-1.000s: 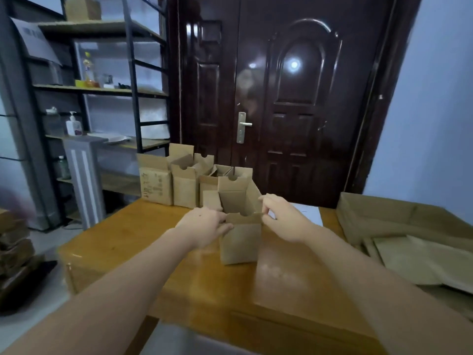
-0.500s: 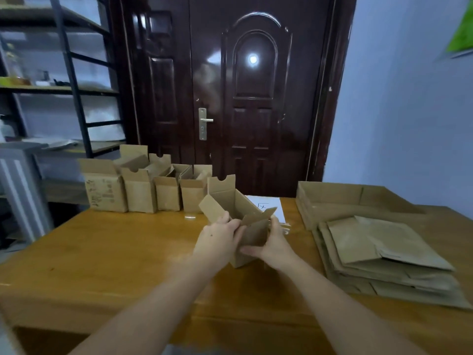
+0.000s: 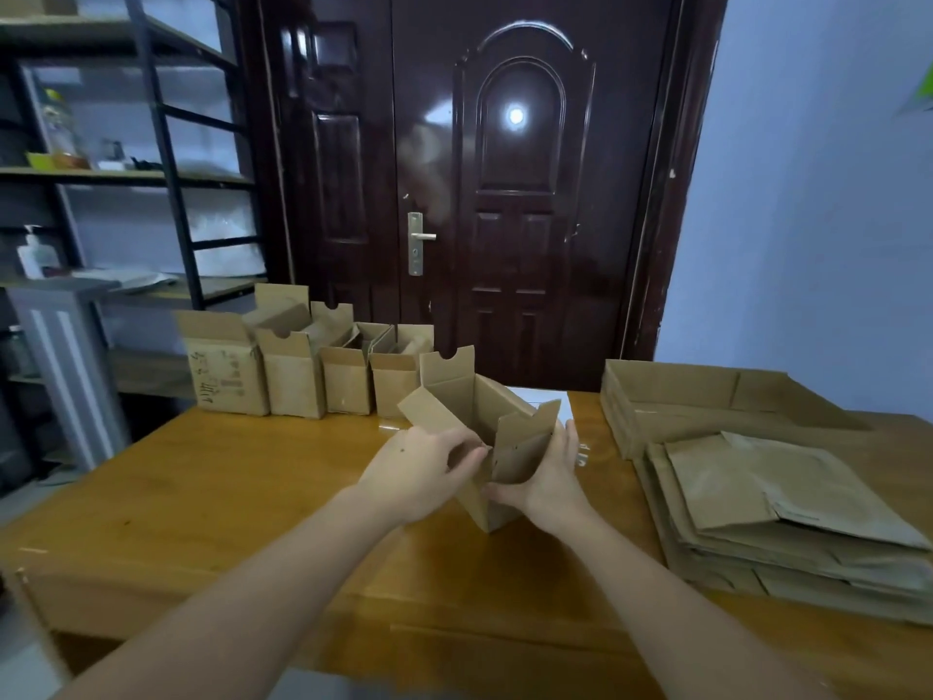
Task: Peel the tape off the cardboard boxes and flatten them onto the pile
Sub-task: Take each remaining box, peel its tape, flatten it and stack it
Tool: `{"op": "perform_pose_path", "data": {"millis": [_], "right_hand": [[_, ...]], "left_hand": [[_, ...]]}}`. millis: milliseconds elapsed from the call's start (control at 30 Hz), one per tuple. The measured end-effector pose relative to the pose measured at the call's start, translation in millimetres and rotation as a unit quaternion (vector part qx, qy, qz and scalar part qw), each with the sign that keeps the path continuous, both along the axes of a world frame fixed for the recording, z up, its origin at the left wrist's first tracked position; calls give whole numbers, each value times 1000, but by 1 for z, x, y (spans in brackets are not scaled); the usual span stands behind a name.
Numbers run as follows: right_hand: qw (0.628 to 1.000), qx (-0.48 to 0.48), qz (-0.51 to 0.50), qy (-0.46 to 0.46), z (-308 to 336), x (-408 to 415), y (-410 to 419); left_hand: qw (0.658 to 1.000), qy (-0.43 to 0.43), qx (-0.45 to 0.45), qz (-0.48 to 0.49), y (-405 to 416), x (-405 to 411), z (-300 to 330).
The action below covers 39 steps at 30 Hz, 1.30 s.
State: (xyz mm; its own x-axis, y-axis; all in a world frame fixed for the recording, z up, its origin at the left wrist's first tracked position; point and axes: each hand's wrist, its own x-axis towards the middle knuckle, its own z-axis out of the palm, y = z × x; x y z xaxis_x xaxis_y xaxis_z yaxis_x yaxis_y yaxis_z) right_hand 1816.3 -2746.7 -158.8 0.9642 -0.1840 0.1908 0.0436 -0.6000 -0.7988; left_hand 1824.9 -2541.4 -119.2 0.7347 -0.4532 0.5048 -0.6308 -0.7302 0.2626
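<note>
both hands (image 3: 421,472) (image 3: 548,477) hold tilted box (image 3: 505,437); tape indiscernible.

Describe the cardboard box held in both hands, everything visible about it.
The small brown cardboard box is plain corrugated card, open at the top with its flaps splayed: a rear flap with a half-round notch stands up, a side flap juts left, and a near flap folds toward the camera. It is tilted, leaning left, with its bottom corner on or just above the glossy wooden table. The left hand grips its left side, fingers curled at the near flap; the right hand holds its right wall. No tape can be made out on it.
</note>
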Motion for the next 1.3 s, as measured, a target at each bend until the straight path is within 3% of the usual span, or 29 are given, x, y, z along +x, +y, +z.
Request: {"op": "perform_pose_path", "data": {"millis": [167, 267, 433, 533, 600, 833, 933, 1033, 1167, 1233, 1300], "right_hand": [[999, -28, 29, 37, 0, 3, -25], [996, -20, 56, 64, 7, 2, -51], [977, -13, 174, 127, 26, -6, -83], [973, -22, 180, 141, 34, -9, -85], [978, -3, 151, 141, 32, -8, -83], [974, -72, 128, 174, -1, -14, -84], [981, -65, 119, 139, -7, -15, -85], [995, -17, 87, 54, 1, -19, -88], [982, -148, 59, -99, 26, -26, -94], [968, -212, 77, -111, 33, -25, -97], [970, -206, 82, -102, 34, -22, -100]], "left_hand": [[997, -62, 32, 14, 37, 7, 6], [996, -70, 7, 62, 65, 13, -5], [980, 67, -83, 167, 80, 27, -22], [951, 278, -82, 111, 64, 29, -27], [927, 360, -71, 77, 53, 28, -31], [913, 400, -84, -4, 37, 24, -46], [911, 385, -148, -32, 36, 21, -44], [922, 316, -217, -45, 33, 18, -30], [975, 178, -131, -23, 30, 12, -5], [994, 101, -44, 9, 30, 11, 5], [998, 24, 27, 49, 29, 11, 8]]}}
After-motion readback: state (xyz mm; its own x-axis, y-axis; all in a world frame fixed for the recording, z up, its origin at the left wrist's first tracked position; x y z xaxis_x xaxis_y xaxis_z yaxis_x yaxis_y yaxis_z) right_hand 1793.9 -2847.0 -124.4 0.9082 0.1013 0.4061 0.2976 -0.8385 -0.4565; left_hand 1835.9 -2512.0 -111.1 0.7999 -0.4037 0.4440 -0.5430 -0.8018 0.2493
